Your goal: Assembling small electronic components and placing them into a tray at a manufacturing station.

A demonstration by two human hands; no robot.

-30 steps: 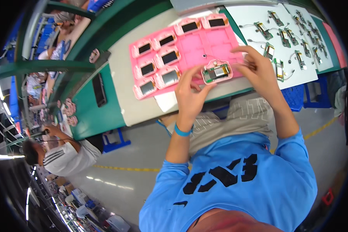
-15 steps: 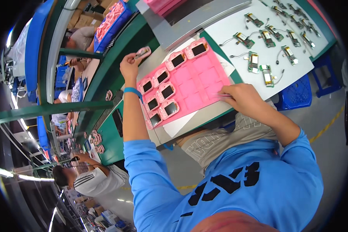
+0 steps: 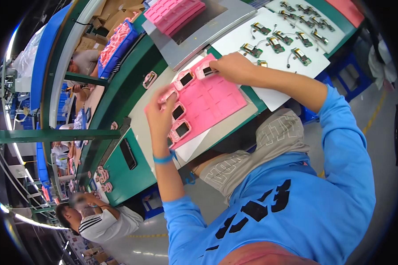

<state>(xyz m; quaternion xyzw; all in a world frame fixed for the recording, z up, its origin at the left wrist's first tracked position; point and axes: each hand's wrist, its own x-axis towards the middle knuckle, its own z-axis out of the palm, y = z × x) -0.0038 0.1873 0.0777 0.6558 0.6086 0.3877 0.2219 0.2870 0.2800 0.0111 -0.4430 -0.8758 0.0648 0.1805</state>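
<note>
A pink tray (image 3: 214,104) lies on the bench, holding several pink toy-camera-like casings with dark screens. My right hand (image 3: 234,68) is at its far right corner, fingers closed over the edge of a pink casing (image 3: 204,70); whatever they pinch is hidden. Over the tray's left side is my left hand (image 3: 160,112), wearing a blue wrist strap (image 3: 163,159). Its fingers are bent and smeared by motion, over or against another casing (image 3: 168,94). Between the hands sits a casing (image 3: 184,79); nearer me is one more (image 3: 181,129). A separate pink casing (image 3: 150,79) lies beyond the tray.
Green circuit boards (image 3: 275,44) with wires lie on a white sheet (image 3: 269,90) to the right. Stacked pink trays (image 3: 174,15) stand on a grey metal surface at the back. A blue bin (image 3: 117,51) of pink parts is at far left. A person (image 3: 106,216) works at lower left.
My left hand has let go of the pink casing beyond the tray and come back over the tray's left side. My right hand has moved from the near right edge to the far right casing.
</note>
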